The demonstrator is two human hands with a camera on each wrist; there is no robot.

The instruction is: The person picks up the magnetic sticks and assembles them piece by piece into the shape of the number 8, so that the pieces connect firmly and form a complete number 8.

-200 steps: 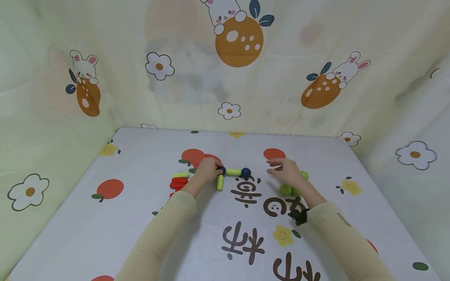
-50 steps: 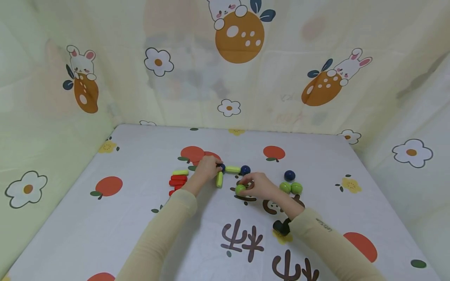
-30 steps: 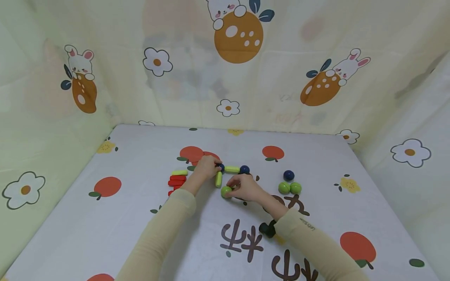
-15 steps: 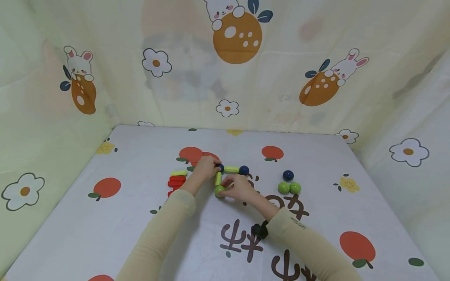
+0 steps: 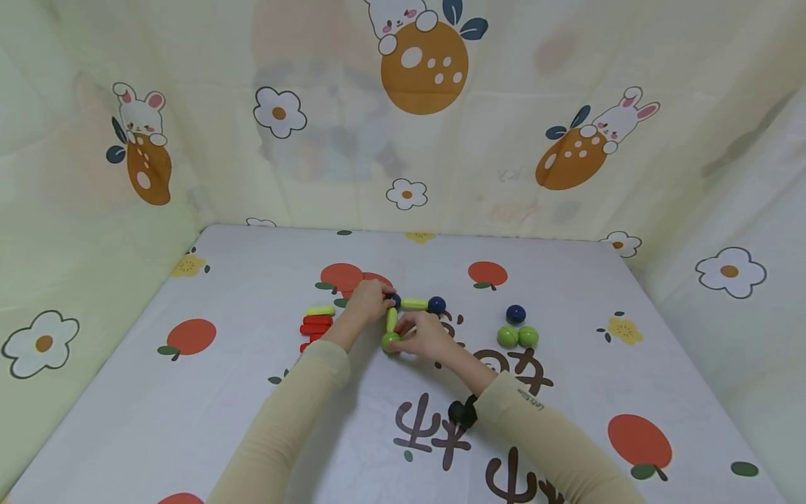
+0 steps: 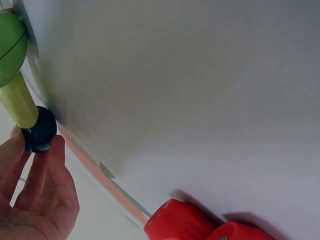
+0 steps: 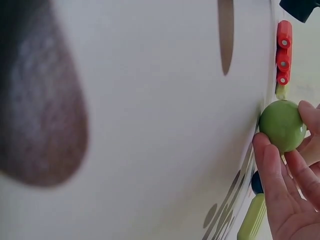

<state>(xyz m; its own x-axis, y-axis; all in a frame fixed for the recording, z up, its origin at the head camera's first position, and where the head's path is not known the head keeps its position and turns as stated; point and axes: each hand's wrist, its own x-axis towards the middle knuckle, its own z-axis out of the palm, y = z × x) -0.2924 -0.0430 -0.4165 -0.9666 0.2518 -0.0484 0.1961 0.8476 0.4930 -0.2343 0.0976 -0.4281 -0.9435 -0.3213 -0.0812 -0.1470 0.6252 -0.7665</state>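
Observation:
My left hand (image 5: 368, 304) pinches a navy ball (image 6: 41, 131) between thumb and fingertips. From that ball one yellow-green rod (image 5: 391, 320) runs toward me, and another rod (image 5: 414, 304) reaches right to a second navy ball (image 5: 436, 305). My right hand (image 5: 429, 337) grips a green ball (image 7: 281, 125) with thumb and fingers. In the left wrist view this green ball (image 6: 11, 47) meets the near end of the first rod; how deep the rod sits in it is hidden.
Left of my left forearm lie several red rods (image 5: 316, 326) and a loose yellow-green rod (image 5: 320, 311), partly hidden by the arm. To the right sit a navy ball (image 5: 515, 313) and two green balls (image 5: 507, 337) on the printed tablecloth (image 5: 567, 280).
My right hand has left the cluster at the right with a green ball and moved it left to the near rod's end. My left hand stays on the navy ball.

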